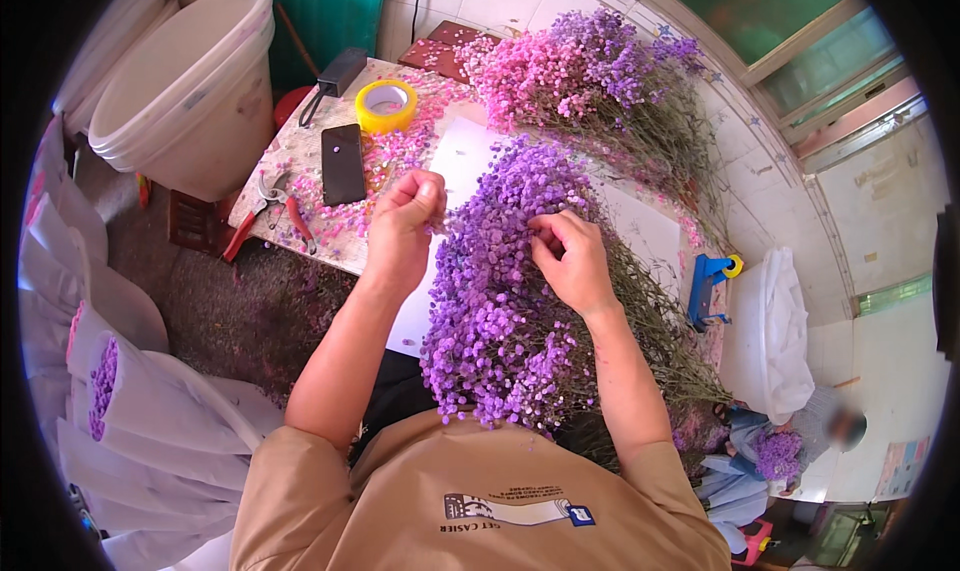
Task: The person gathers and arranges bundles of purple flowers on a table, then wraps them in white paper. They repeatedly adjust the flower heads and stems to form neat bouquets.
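We apparently pick over purple, small-bloomed, long-stemmed flower bunch (492,261), laid across flat white sheet (462,149); our left hand (402,216) pinched together, contents unclear; right hand (577,263) curled at blooms, grip untellable; next move likely calls for light fingertip pinch.

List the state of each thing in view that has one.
Left hand: closed; contents unclear
Right hand: fingers curled at the purple flowers; grip unclear
Purple flowers: bunched, stems toward lower right
Pink flowers: lying at the table's back
Phone: flat, screen dark
Pruners: lying, red handles spread
Yellow tape roll: lying flat
White tub: open-topped
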`<act>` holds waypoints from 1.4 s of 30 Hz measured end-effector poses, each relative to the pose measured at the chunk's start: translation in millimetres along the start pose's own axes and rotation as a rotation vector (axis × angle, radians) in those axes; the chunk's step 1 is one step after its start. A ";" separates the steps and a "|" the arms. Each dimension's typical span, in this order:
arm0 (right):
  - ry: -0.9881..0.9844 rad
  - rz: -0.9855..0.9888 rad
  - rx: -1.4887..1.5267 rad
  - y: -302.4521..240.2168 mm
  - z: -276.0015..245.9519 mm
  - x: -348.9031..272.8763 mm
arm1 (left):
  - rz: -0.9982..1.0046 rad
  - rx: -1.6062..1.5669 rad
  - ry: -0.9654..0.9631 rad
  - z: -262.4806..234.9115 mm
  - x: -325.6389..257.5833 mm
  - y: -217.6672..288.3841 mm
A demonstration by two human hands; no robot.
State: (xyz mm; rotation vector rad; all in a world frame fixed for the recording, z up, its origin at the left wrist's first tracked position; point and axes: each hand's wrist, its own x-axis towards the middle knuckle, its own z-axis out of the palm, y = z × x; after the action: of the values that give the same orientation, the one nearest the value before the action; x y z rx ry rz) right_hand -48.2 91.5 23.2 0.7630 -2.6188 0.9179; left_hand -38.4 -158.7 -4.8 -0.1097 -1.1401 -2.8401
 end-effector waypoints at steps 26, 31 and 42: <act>-0.030 -0.277 -0.296 -11.1 14.0 1.8 | 0.234 1.132 -0.032 21.9 -43.5 -30.6; -0.035 -0.273 -0.297 -12.8 12.7 -2.0 | -0.235 0.163 0.025 13.1 -17.0 -5.3; -0.033 -0.299 -0.316 -9.4 16.1 -1.9 | -0.063 1.473 -0.235 19.9 44.6 -46.4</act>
State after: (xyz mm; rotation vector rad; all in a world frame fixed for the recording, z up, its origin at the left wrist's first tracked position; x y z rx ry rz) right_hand -42.5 75.7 14.8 1.0472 -2.4958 0.4009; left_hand -86.7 -113.6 -18.1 -0.2792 -2.8487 -1.3569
